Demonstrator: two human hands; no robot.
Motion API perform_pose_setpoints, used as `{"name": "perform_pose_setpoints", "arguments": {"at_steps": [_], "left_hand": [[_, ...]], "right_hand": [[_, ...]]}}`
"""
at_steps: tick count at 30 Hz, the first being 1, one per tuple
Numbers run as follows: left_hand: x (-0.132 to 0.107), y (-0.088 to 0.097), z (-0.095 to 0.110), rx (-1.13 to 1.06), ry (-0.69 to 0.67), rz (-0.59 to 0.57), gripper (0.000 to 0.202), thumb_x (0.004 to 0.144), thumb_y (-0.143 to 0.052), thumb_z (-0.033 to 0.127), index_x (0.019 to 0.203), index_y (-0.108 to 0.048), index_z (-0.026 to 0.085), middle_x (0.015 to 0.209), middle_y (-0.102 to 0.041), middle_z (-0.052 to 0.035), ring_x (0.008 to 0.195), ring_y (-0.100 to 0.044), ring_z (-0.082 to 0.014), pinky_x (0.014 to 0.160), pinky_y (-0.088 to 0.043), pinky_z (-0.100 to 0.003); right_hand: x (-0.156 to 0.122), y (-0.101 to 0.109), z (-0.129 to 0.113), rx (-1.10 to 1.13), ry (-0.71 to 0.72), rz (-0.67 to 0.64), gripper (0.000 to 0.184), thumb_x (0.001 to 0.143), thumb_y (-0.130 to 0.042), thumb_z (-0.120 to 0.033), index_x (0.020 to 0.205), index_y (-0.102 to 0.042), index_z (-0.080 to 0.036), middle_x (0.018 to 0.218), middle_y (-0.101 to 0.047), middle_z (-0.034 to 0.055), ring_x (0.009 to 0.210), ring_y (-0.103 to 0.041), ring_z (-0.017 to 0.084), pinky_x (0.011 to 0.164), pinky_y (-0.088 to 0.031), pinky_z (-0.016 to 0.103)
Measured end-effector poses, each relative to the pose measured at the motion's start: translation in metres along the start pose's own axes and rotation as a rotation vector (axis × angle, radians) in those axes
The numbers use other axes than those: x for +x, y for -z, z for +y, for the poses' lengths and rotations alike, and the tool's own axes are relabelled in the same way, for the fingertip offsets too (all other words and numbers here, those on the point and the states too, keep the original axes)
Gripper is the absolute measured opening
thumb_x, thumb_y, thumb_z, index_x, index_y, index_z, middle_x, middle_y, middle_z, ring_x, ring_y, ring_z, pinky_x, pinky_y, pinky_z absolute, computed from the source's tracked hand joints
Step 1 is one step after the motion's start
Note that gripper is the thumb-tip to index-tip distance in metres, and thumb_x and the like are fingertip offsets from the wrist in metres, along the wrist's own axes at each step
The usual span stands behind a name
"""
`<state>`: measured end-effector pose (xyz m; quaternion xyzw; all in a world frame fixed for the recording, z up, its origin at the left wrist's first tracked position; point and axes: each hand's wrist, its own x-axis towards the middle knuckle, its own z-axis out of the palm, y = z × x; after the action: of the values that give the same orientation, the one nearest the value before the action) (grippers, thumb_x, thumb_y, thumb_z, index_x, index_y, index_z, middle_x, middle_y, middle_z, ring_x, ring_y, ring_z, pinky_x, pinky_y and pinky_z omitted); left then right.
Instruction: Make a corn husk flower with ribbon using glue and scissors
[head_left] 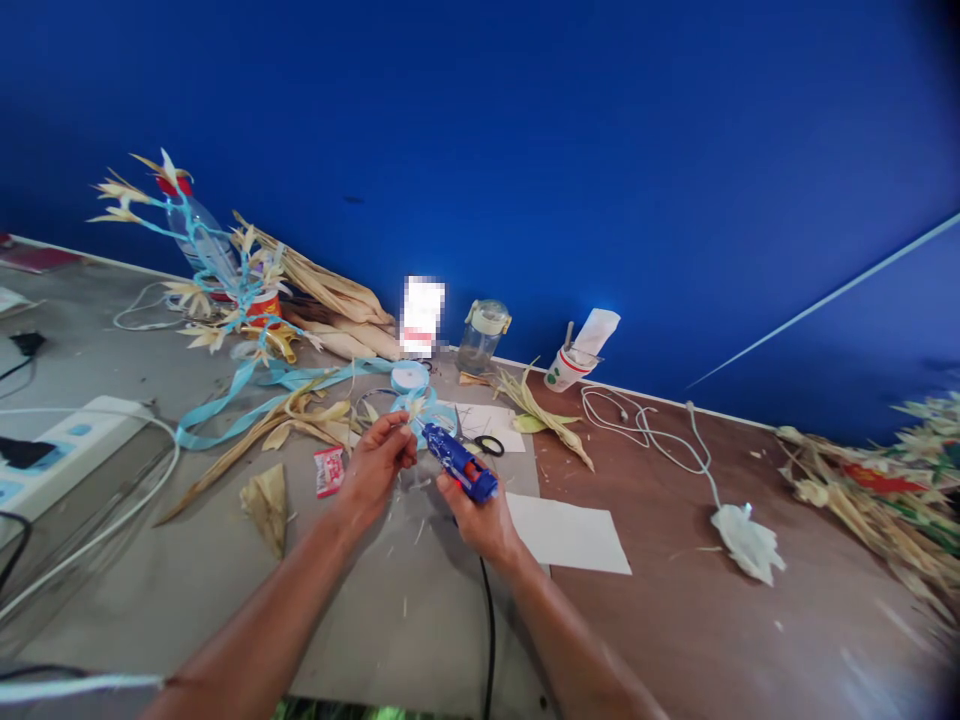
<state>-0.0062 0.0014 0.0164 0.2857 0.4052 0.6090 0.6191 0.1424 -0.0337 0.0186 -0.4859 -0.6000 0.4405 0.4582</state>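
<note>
My right hand [480,515] is wrapped round a blue hot glue gun [459,462], its nozzle angled up and to the left. A black cord [489,620] runs from below that hand to the table's front edge. Close by on the left, my left hand [379,460] is closed in a pinch on a small pale corn husk flower [417,406], by the gun's tip. Light blue ribbon shows around the flower, and I cannot tell whether it is attached. Behind lies a roll of blue ribbon [409,376]. Black-handled scissors [489,445] rest right of the gun.
Dried corn husks [330,290] and a blue-wrapped branch with husk flowers [240,285] stand at the back left. A power strip [75,440] lies left. A glass jar [484,335], a paper cup [568,368], white paper [570,535] and a white cable [652,430] are to the right.
</note>
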Motion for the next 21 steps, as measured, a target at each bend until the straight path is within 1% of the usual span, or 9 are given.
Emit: {"name": "perform_pose_setpoints", "arguments": {"at_steps": [5,11,21], "left_hand": [[0.0,-0.001,0.0,-0.016,0.009,0.002,0.029,0.067,-0.074,0.028,0.089,-0.06,0.018,0.055,-0.054,0.0071,0.049,-0.045,-0.0072,0.051,-0.037,-0.021],[-0.001,-0.001,0.0,-0.025,0.019,-0.004,0.028,0.067,-0.074,0.027,0.09,-0.06,0.018,0.056,-0.054,0.0068,0.05,-0.045,-0.0072,0.051,-0.038,-0.021],[-0.001,-0.001,0.0,-0.059,0.013,-0.01,0.028,0.068,-0.074,0.026,0.09,-0.06,0.018,0.055,-0.054,0.0066,0.05,-0.045,-0.0069,0.051,-0.038,-0.02]], "right_hand": [[0.0,-0.001,0.002,-0.001,0.005,-0.013,0.019,0.079,-0.06,-0.036,0.081,-0.056,-0.017,0.068,-0.053,-0.001,0.058,-0.043,0.012,0.054,-0.04,0.024],[0.0,-0.001,0.011,-0.022,0.016,-0.008,0.019,0.079,-0.061,-0.036,0.077,-0.054,-0.019,0.067,-0.052,-0.0019,0.058,-0.043,0.012,0.054,-0.039,0.023],[-0.002,0.0,0.016,-0.095,0.02,-0.005,0.022,0.08,-0.062,-0.039,0.076,-0.053,-0.019,0.063,-0.047,-0.0027,0.056,-0.038,0.011,0.051,-0.035,0.023]]}}
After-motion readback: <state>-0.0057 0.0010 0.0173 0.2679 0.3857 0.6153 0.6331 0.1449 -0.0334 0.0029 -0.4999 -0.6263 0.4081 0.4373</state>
